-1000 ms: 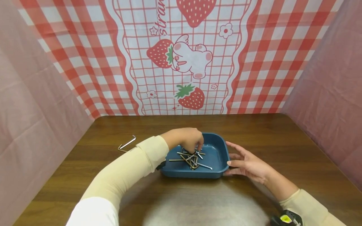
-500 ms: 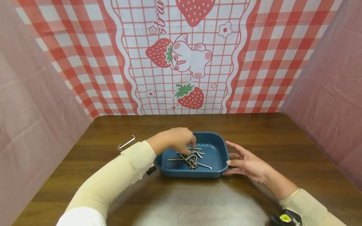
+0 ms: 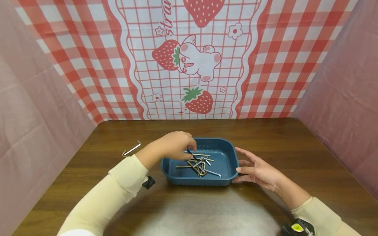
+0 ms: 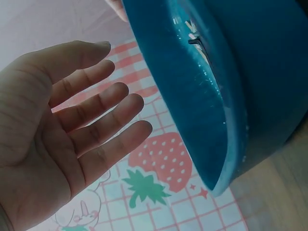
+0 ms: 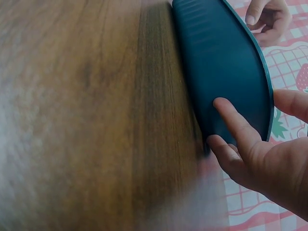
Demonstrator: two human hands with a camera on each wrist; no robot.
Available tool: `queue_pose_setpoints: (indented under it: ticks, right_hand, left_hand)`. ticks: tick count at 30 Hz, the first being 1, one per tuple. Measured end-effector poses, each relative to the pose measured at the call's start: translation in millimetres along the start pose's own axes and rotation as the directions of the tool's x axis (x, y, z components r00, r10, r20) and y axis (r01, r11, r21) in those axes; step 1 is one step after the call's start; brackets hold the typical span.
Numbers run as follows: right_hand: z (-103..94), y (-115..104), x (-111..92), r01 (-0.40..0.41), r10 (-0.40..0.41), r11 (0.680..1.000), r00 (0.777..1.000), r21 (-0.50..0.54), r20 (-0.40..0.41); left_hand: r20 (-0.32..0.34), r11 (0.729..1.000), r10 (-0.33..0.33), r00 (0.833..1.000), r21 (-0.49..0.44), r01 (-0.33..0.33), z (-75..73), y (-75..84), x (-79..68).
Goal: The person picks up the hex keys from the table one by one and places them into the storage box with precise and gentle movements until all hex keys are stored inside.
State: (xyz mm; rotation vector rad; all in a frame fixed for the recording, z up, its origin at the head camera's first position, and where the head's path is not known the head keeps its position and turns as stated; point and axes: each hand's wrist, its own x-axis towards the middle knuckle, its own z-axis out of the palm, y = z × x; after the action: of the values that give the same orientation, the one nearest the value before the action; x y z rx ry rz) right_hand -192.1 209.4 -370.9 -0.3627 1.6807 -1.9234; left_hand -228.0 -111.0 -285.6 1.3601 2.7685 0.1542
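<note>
A dark blue plastic tray [image 3: 224, 182] with rounded corners stands on the table, holding several L-shaped hex keys [image 3: 213, 173] in a loose pile, some silver and some brass-coloured. One black hex key [image 4: 202, 47] leans among them. My left hand [image 3: 177, 146] hovers over the tray's left end; in the left wrist view its fingers are spread and hold nothing. At the other end, my right hand [image 3: 260, 172] rests its extended fingers against the outer wall of the tray, as the right wrist view [image 5: 274, 163] also shows.
Left of the tray, a silver hex key [image 3: 133, 148] and a brass-coloured one [image 3: 124, 154] lie on the brown wooden table [image 3: 265, 137]. A strawberry-print cloth [image 3: 192, 98] hangs behind, with pink cloth [image 3: 339, 88] at both sides.
My left hand has drawn back leftward from the pile, and its fingers have loosened. A black hex key has come into sight in the tray. My right hand stays put.
</note>
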Motion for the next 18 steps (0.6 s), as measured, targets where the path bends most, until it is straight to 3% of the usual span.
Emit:
queue_pose_setpoints:
  ticks: [8, 18]
  right_hand:
    - [0.9, -0.2, 2.6, 0.0, 0.0, 1.0, 1.0, -0.003, -0.017]
    - [1.3, -0.2, 0.7, -0.007, 0.007, 1.0, 0.999, 0.002, -0.031]
  left_hand:
    - [-0.089, 1.0, -0.001, 0.996, -0.012, 0.0, 1.9, 1.0, -20.4]
    - [-0.129, 0.992, -0.127, 0.983, -0.006, 0.127, 2.1, 5.9, -41.8]
